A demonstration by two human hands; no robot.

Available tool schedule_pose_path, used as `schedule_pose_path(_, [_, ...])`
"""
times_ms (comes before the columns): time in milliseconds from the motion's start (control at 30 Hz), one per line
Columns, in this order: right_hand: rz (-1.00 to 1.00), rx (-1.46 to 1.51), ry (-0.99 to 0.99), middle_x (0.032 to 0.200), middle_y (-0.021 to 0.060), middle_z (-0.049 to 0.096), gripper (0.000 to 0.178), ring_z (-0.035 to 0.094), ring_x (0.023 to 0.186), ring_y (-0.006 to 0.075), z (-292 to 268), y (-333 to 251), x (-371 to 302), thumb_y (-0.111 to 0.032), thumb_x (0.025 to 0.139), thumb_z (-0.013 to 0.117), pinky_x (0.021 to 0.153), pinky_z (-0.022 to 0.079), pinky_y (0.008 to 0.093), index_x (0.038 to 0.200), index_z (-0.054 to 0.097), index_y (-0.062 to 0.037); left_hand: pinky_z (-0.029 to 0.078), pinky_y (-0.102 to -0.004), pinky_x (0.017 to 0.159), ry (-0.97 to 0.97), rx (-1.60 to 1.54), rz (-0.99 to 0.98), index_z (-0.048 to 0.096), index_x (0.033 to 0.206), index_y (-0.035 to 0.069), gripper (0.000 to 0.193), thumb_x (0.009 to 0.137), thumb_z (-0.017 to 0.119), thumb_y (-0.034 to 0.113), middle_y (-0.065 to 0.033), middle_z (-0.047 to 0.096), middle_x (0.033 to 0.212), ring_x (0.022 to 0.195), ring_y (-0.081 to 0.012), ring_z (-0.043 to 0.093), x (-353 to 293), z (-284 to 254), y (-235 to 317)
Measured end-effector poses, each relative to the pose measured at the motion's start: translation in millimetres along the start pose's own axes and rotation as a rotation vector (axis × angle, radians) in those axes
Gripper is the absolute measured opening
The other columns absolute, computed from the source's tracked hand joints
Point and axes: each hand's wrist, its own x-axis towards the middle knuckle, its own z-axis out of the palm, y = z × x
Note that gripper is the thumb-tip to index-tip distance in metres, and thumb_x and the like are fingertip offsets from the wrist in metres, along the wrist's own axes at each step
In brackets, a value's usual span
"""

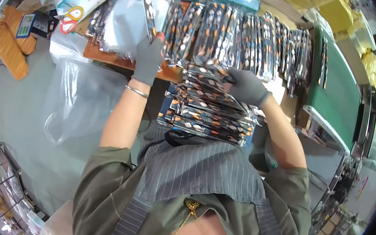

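Note:
My left hand (pixel 148 61), in a grey glove with bare fingertips, is closed on the lower end of a slim dark packet (pixel 148 12) with a white and orange pattern. That packet slants up over a pile of clear plastic bags (pixel 126 24). My right hand (pixel 249 88), also gloved, has its fingers curled on the edge of a stack of matching patterned packets (pixel 212 116) close to my lap. Farther back, a long row of the same packets (pixel 223 32) stands packed side by side on the bench. Parts of the right fingers are hidden among the packets.
Scissors with orange and yellow handles (pixel 71 19) lie at the left of the bench. A green conveyor belt (pixel 339 90) at the right carries a few patterned packets (pixel 323 63). Clear plastic sheeting (pixel 79 98) hangs at left, near orange wrapped parcels (pixel 9 46). Yellow bags (pixel 334 13) sit far right.

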Motion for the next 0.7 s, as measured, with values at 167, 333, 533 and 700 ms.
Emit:
schedule_pose_path(167, [0.275, 0.968, 0.177, 0.057, -0.001, 0.052, 0.019, 0.045, 0.045, 0.0063, -44, -30, 33, -0.022, 0.088, 0.059, 0.044, 0.035, 0.021, 0.091, 0.062, -0.0032, 0.038, -0.0217, 0.045, -0.016, -0.025, 0.161, 0.06, 0.092, 0.001, 0.019, 0.09, 0.058, 0.019, 0.0012, 0.055, 0.069, 0.051, -0.006, 0.047, -3, 6, -9])
schedule_pose_path(333, [0.224, 1.184, 0.105, 0.067, 0.0035, 0.057, 0.026, 0.052, 0.055, 0.0116, -34, -33, 139, -0.028, 0.089, 0.057, 0.05, 0.041, 0.0236, 0.091, 0.057, -0.002, 0.043, -0.0243, 0.051, -0.095, 0.089, 0.262, 0.058, 0.093, -0.001, 0.019, 0.088, 0.059, 0.017, -0.0001, 0.055, 0.071, 0.056, -0.0095, 0.05, 27, 15, -15])
schedule_pose_path(533, [0.149, 0.522, 0.447, 0.109, 0.0202, 0.059, 0.069, 0.057, 0.102, 0.027, -44, 6, 133, -0.05, 0.08, 0.062, 0.089, 0.044, 0.0359, 0.123, 0.051, 0.0035, 0.047, -0.0338, 0.069, 0.262, 0.789, 0.929, 0.056, 0.111, -0.004, 0.033, 0.088, 0.059, 0.019, -0.0078, 0.061, 0.084, 0.07, -0.0181, 0.056, 51, 17, -25])
schedule_pose_path(700, [0.451, -0.019, 0.655, 0.132, 0.0298, 0.041, 0.078, 0.044, 0.121, 0.04, -107, 111, 78, -0.057, 0.081, 0.054, 0.099, 0.038, 0.0421, 0.13, 0.042, 0.0029, 0.049, -0.0303, 0.082, -0.292, 0.383, 0.466, 0.056, 0.115, 0.0, 0.033, 0.087, 0.058, 0.018, -0.0131, 0.064, 0.103, 0.089, -0.0243, 0.063, 5, 89, 25])
